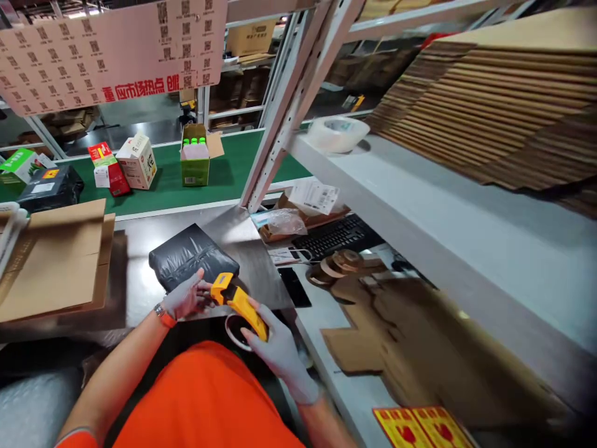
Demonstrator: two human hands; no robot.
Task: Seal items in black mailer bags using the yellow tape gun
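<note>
My right hand (280, 348), in a grey glove, is wrapped round the handle of a yellow handheld barcode scanner (245, 311). The scanner's head points left, close to the fingers of my left hand (189, 297). That hand, also gloved, is loosely open at the near edge of a black plastic-wrapped parcel (191, 255); whether it touches the parcel is hard to tell. The parcel lies flat on a metal worktable (140, 249). Below the scanner, a round ring-shaped item (237, 333) is partly hidden by my right hand.
Flattened cardboard (60, 261) lies at left. Behind runs a green conveyor (168, 168) carrying an open box of green-capped bottles (194, 163) and other packages. A white shelf (420, 211) juts in at right, holding a tape roll (338, 134) and stacked cartons (494, 106). Beneath sits a keyboard (340, 236).
</note>
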